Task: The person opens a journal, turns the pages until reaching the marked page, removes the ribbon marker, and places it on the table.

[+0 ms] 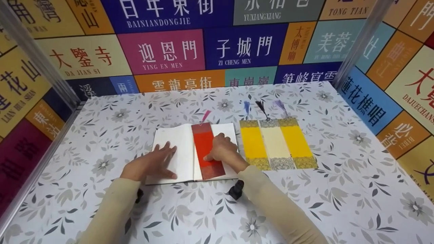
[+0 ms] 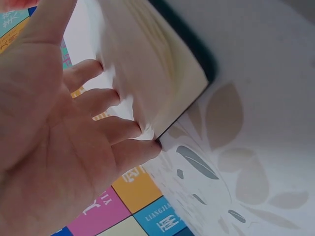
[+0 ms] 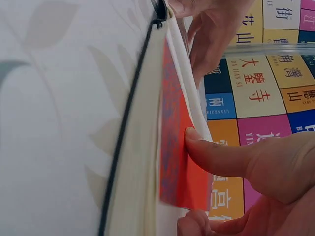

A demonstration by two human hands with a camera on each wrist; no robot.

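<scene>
An open book [image 1: 178, 135] with blank white pages lies on the table. Along its middle fold, on the right page, is a red bookmark [image 1: 202, 144] with darker patterned ends and a pink tassel [image 1: 205, 116] at the far end. My right hand [image 1: 224, 149] holds the bookmark; its thumb [image 3: 199, 142] presses on the red face, the other fingers curled by its right edge. On the left page rests my left hand [image 1: 149, 163], fingers spread. In the left wrist view, its fingertips [image 2: 150, 147] touch the page near the book's edge.
Right of the book, three bookmarks lie side by side: a yellow one [image 1: 253, 142], a cream one [image 1: 275, 140] and another yellow one [image 1: 295, 139], with blue, dark and purple tassels. Panels with printed characters [image 1: 169, 51] stand behind the floral-patterned table [image 1: 101, 203].
</scene>
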